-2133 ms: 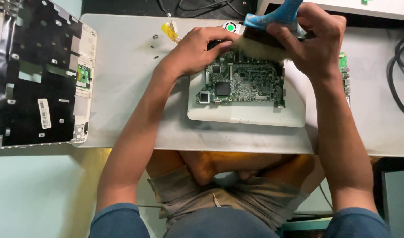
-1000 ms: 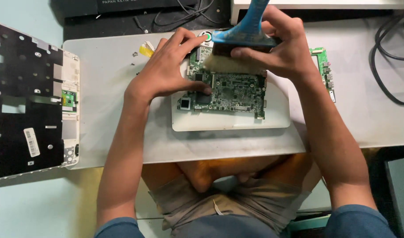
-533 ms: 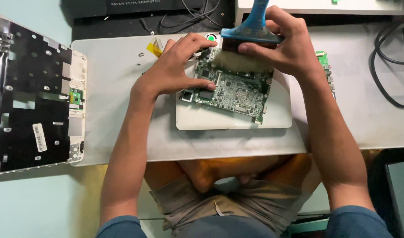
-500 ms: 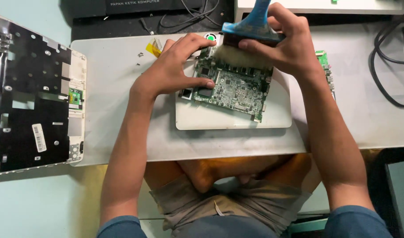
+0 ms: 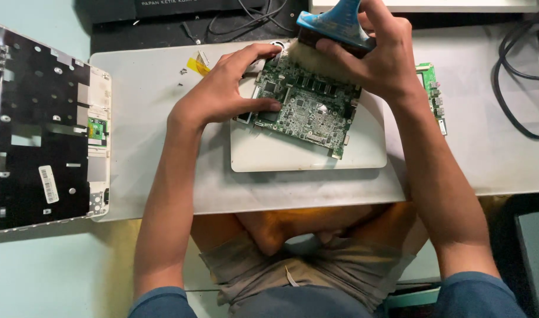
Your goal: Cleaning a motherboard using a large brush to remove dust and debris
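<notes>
green circuit board [image 5: 308,109] now tilted on the white pad [image 5: 305,156]; brush [image 5: 334,26] shifted slightly.

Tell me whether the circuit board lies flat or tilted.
Tilted: the circuit board sits skewed on the white pad, pinned by the left hand.
</notes>
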